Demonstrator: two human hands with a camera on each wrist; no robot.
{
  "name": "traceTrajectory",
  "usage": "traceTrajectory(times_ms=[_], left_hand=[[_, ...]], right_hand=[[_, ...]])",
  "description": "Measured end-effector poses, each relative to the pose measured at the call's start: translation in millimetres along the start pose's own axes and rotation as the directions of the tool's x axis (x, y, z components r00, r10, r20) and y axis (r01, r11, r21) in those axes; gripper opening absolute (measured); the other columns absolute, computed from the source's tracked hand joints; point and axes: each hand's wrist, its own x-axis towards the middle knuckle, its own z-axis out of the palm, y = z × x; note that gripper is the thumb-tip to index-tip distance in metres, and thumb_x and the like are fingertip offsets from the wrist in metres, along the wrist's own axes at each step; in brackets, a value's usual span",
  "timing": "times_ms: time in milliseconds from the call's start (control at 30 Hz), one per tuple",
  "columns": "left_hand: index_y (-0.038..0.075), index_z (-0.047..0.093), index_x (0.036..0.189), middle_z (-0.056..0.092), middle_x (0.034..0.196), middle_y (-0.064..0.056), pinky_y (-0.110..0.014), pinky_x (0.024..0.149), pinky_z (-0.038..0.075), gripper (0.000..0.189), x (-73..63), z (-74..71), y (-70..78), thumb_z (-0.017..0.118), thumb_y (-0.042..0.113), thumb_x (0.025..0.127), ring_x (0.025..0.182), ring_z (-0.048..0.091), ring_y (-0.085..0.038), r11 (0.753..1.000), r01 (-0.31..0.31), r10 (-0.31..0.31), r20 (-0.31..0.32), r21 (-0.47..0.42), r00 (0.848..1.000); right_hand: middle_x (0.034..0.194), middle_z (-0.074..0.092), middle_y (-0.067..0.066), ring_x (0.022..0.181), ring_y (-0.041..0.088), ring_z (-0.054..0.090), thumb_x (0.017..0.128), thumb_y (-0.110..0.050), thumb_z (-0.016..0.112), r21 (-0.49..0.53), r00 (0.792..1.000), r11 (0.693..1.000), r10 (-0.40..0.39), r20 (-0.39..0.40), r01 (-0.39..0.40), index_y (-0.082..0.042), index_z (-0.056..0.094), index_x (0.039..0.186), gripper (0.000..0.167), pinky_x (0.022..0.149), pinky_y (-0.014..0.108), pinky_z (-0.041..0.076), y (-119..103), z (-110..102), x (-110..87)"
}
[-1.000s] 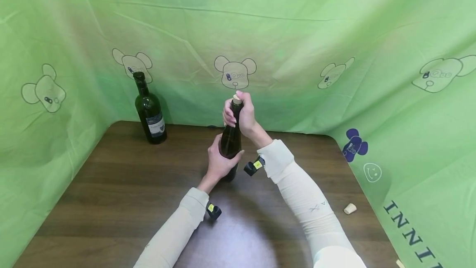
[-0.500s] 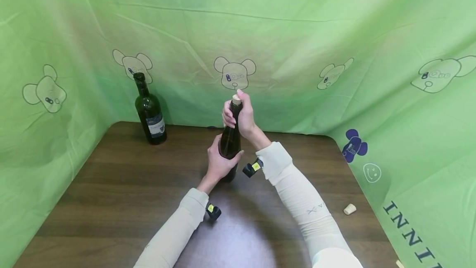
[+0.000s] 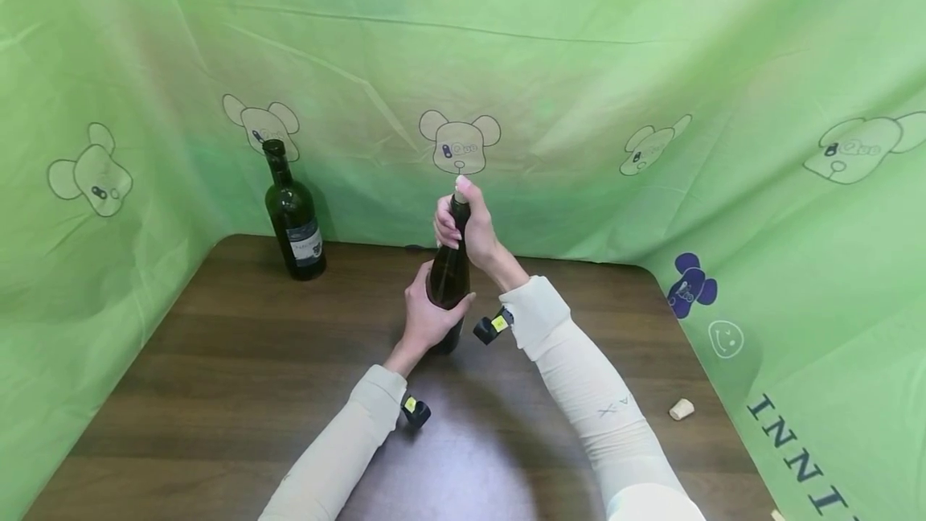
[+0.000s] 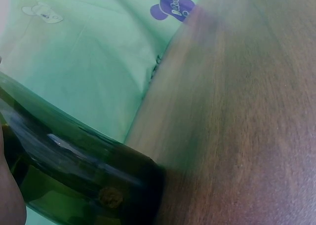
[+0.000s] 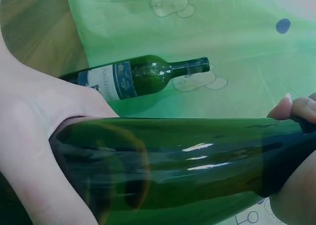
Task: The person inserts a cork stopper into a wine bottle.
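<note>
The large dark letters "INNI" (image 3: pixel 796 457) ran slantwise down the right side of the green cloth (image 3: pixel 817 280), with a trace of another character cut off at the lower edge. On the same cloth, the middle pale bear head (image 3: pixel 459 147) bore a short word beginning with "Q", its remaining letters too soft to settle. The purple bear (image 3: pixel 692 286) carried small script that could not be read with certainty. A smiling face (image 3: pixel 726 339) was outlined below it. An "X" stood on the right sleeve (image 3: pixel 571 352). The standing bottle's label (image 3: pixel 305 244) had lettering too blurred to read.
</note>
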Motion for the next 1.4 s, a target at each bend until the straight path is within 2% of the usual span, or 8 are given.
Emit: traceTrajectory(times_ms=[200,467,733,900,1100,1167,1333,1400], left_hand=[[0.009,0.059,0.126,0.071,0.108,-0.007,-0.042,0.083,0.055,0.065,0.2,0.5,-1.1,0.088,0.034,0.073,0.092,0.068,-0.022,1.000,0.009,-0.009,-0.006,-0.002,1.000],[0.010,0.059,0.126,0.071,0.110,-0.006,-0.043,0.084,0.055,0.064,-0.4,1.1,-2.1,0.088,0.034,0.074,0.093,0.068,-0.021,1.000,0.006,-0.006,-0.004,0.006,1.000],[0.009,0.060,0.125,0.071,0.109,-0.007,-0.042,0.083,0.055,0.064,0.0,1.8,-1.1,0.088,0.034,0.074,0.093,0.068,-0.022,1.000,-0.011,0.011,-0.005,0.002,1.000],[0.009,0.059,0.125,0.070,0.108,-0.007,-0.042,0.082,0.055,0.063,-0.4,1.3,-0.5,0.088,0.033,0.074,0.091,0.068,-0.022,1.000,-0.014,0.014,-0.008,0.000,1.000],[0.009,0.059,0.125,0.070,0.108,-0.007,-0.042,0.083,0.055,0.064,-0.6,1.1,1.0,0.089,0.033,0.074,0.092,0.067,-0.023,1.000,-0.002,0.002,-0.007,-0.002,1.000],[0.009,0.059,0.124,0.070,0.108,-0.008,-0.043,0.083,0.055,0.064,-0.3,0.5,1.5,0.089,0.033,0.073,0.092,0.067,-0.023,1.000,0.004,-0.004,-0.010,0.000,1.000],[0.010,0.060,0.124,0.071,0.108,-0.007,-0.042,0.083,0.055,0.064,0.0,1.1,0.8,0.088,0.034,0.073,0.091,0.068,-0.022,1.000,0.006,-0.006,-0.012,0.020,1.000],[0.010,0.060,0.124,0.071,0.107,-0.007,-0.041,0.083,0.055,0.064,-0.3,1.6,-0.6,0.089,0.034,0.073,0.091,0.068,-0.022,1.000,0.002,-0.001,-0.018,0.026,1.000]], right_hand=[[0.043,0.034,-0.009,0.033,0.013,0.032,0.095,-0.033,0.028,-0.035,0.995,0.995,-0.095,-0.034,0.094,-0.021,0.038,0.053,0.045,0.041,0.033,0.040,0.7,0.7,1.8],[0.043,0.035,-0.009,0.034,0.014,0.032,0.095,-0.031,0.026,-0.044,0.997,0.997,-0.070,-0.027,0.069,-0.019,0.038,0.053,0.045,0.042,0.035,0.040,-3.2,0.1,1.3],[0.044,0.035,-0.015,0.036,0.007,0.029,0.097,-0.062,0.033,-0.005,1.000,1.000,-0.019,0.012,0.019,-0.025,0.037,0.052,0.059,0.043,0.029,0.033,1.4,-1.0,-2.0],[0.044,0.035,-0.012,0.035,0.011,0.031,0.098,-0.037,0.025,-0.036,0.999,0.998,-0.045,0.002,0.045,-0.022,0.038,0.052,0.050,0.043,0.031,0.038,0.1,-1.4,-0.7],[0.044,0.035,-0.010,0.035,0.013,0.032,0.097,-0.034,0.025,-0.029,0.999,0.999,-0.042,0.000,0.042,-0.021,0.039,0.052,0.049,0.044,0.033,0.040,-2.2,-2.4,0.1],[0.045,0.035,-0.011,0.036,0.012,0.032,0.098,-0.037,0.025,-0.021,0.999,0.999,-0.046,0.013,0.046,-0.021,0.039,0.053,0.050,0.044,0.032,0.039,-1.6,-1.8,0.0],[0.044,0.035,-0.013,0.037,0.009,0.028,0.098,-0.065,0.025,0.054,0.999,0.999,-0.012,0.036,0.010,-0.023,0.039,0.053,0.063,0.041,0.029,0.030,0.6,-1.7,-1.5],[0.043,0.036,-0.013,0.036,0.008,0.028,0.098,-0.066,0.022,0.078,0.999,0.997,0.006,0.032,-0.009,-0.023,0.039,0.053,0.065,0.040,0.029,0.028,0.9,-1.9,-1.5]])
